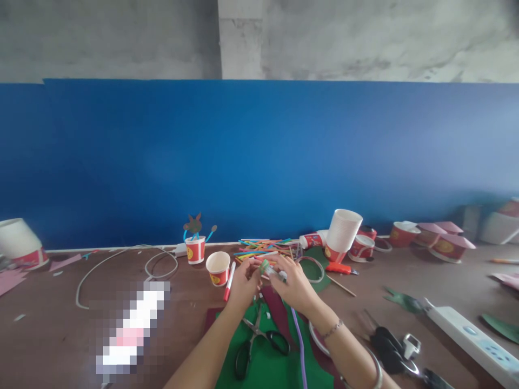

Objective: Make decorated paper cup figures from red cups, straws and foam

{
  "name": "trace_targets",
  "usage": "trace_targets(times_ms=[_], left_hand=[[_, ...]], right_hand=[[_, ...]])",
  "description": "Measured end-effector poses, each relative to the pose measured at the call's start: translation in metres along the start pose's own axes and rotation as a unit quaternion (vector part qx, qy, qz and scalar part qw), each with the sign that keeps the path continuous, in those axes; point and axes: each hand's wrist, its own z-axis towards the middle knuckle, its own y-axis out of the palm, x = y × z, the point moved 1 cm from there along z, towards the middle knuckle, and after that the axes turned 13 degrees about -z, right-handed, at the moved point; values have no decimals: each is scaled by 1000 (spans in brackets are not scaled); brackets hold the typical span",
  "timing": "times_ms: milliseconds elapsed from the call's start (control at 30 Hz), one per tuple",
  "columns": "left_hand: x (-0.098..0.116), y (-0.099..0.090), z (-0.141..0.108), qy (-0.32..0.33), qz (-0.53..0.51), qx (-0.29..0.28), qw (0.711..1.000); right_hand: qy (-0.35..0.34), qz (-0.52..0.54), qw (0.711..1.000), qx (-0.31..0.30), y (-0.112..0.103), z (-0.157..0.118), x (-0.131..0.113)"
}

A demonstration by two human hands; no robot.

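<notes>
Both hands meet over the middle of the table. My left hand (246, 281) has its fingers closed on a small clear and greenish item (265, 267), too small to make out. My right hand (292, 280) grips the same item from the other side, its fingers bent round it. Just below the hands, black-handled scissors (257, 333) lie partly open on green paper (267, 373). A purple strip (299, 346) runs down beside my right wrist. Behind the fingers is a pile of coloured sticks (259, 246).
An empty paper cup (218, 268), a red-capped marker (229, 282) and a decorated cup (195, 250) stand or lie left of the hands. To the right are stacked cups (343, 233), an orange cutter (339, 268), keys (391, 346) and a power strip (470, 335).
</notes>
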Motion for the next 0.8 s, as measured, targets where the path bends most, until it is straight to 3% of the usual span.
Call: trace_targets(times_ms=[133,300,667,800], left_hand=[[5,2,-5,57,106,-33,992],[11,4,-12,104,259,-25,960],[13,4,-14,99,327,0,940],[13,3,-13,91,347,22,933]], right_hand=[[-14,46,999,9,-3,-1,-2],[-30,60,997,24,-3,-3,-5],[-44,40,998,24,-5,-5,-12],[-18,39,998,35,-7,-7,-17]])
